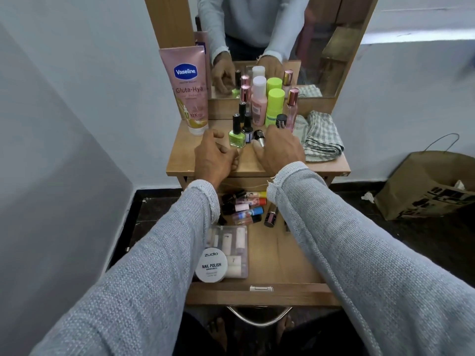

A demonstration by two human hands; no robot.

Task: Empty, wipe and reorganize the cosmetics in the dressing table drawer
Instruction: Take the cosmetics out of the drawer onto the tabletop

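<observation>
Pink tube [189, 91] — reads "Vaseline Gluta-Hya" — upright on wooden dressing table [180, 163]. Round tub [211, 268], "zudio NAIL POLISH", in open drawer [282, 263]. Left hand [214, 156] loosely curled, holding nothing, beside green polish bottle [236, 134]. Right hand [279, 150] pinches a dark-capped bottle [259, 138]. White walls, dark floor.
</observation>
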